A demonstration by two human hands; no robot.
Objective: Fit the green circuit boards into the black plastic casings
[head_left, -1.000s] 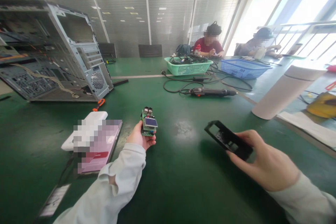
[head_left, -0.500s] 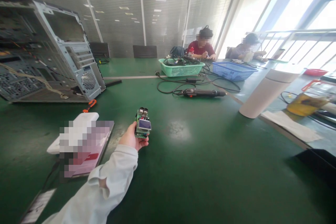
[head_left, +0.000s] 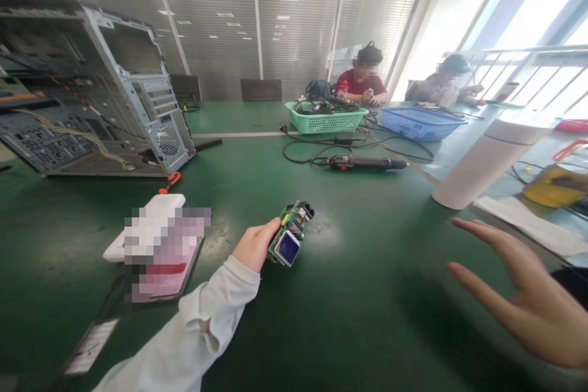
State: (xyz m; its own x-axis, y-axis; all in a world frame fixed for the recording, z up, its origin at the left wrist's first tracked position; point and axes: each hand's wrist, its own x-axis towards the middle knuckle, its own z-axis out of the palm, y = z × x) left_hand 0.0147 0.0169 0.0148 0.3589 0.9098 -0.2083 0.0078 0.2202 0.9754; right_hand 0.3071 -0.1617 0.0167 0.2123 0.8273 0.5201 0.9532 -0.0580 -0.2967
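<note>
A small green circuit board (head_left: 294,226) with a dark square screen is tilted over the middle of the green table (head_left: 358,331). My left hand (head_left: 257,245) grips its left side, thumb on top; the fingers beneath are mostly hidden. At the right, my right hand (head_left: 519,294) is held above the table with thumb and fingers spread and nothing between them. A pale cylindrical bottle (head_left: 482,165) stands just beyond it. To the left of my left hand lie a white device (head_left: 160,211) and a pink flat item (head_left: 184,251), partly blurred out.
An open computer case (head_left: 105,98) stands at the left, orange-handled tool (head_left: 170,182) beside it. Farther back are a black electric screwdriver (head_left: 365,163), a green basket (head_left: 326,122) of cables and a blue basket (head_left: 420,125). Two people sit at the far side.
My left hand has moved right with the circuit board, which has turned so its top end points to the right. My right hand has come into view, open. The view has shifted slightly.
</note>
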